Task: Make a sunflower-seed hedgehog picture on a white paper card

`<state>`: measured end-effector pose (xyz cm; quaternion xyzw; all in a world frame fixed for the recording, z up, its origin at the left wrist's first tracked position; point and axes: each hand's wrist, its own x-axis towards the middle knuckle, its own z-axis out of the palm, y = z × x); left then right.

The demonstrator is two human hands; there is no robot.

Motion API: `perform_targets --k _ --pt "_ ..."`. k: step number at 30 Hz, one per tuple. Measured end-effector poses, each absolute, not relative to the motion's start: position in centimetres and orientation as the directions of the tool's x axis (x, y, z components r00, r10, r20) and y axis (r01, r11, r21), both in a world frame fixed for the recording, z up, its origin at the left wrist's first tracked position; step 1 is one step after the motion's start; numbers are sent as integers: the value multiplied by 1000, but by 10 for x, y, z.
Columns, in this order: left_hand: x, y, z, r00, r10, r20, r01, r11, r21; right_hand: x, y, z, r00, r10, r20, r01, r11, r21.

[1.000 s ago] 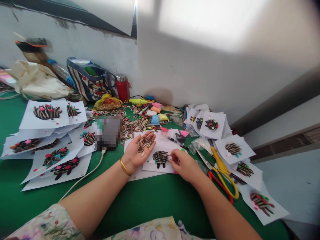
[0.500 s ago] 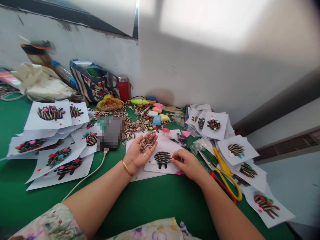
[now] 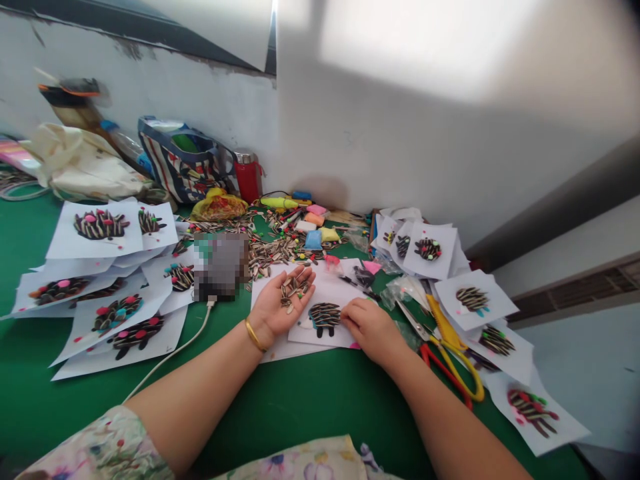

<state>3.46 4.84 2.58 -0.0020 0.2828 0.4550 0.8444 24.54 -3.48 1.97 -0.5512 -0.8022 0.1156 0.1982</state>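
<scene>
My left hand [image 3: 280,303] lies palm up, fingers stretched out, with a small heap of striped sunflower seeds [image 3: 294,291] resting on it. Just right of it, a hedgehog figure [image 3: 325,316] with seed spines and dark feet sits on a white paper sheet [image 3: 305,338]. My right hand [image 3: 373,327] is at the figure's right edge, its fingers pinched together and touching the end of the spines. Whatever is between those fingertips is hidden. More paper lies beneath the sheet.
Finished-looking seed pictures [image 3: 130,333] are stacked at left, others [image 3: 473,300] at right. Scissors [image 3: 417,323] with yellow and red handles lie beside my right forearm. Loose seeds [image 3: 280,250] and clay packs [image 3: 313,240] spread behind; a white cable [image 3: 175,353] crosses the left side.
My right hand has shifted slightly left, closer against the hedgehog's right edge, with its fingers curled in more. My left hand with the seeds stays in place.
</scene>
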Motion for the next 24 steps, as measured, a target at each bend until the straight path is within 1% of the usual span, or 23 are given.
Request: perform_targets --k 3,8,11,14,16,18,21,22,23,24 --pt "35 49 23 427 760 -490 -770 590 244 246 -35 19 -299 935 191 832 353 -428" --pt "35 49 25 418 766 -488 -774 582 249 253 -34 14 -229 947 225 750 319 -580" --pt "33 51 30 384 783 -490 -779 559 283 259 -32 10 -146 954 260 722 283 -632" --pt "25 57 39 305 806 -507 -772 521 364 261 -30 7 -86 956 280 716 255 -649" --pt "18 64 49 245 834 -495 -764 480 431 260 -29 5 -75 958 278 709 247 -660" --pt "11 75 62 177 875 -450 -743 419 522 259 -29 4 -82 958 276 703 251 -665" --pt "7 101 78 46 940 -337 -669 280 689 257 -28 2 -98 956 278 702 264 -661" --pt "8 112 81 -31 964 -265 -573 200 795 257 -27 1 -99 955 278 703 265 -660" --pt "8 124 83 -169 983 -67 -92 52 994 257 -27 1 -100 956 277 703 265 -660" --pt "9 135 84 -184 983 8 82 8 997 257 -27 1 -99 956 277 703 265 -660"
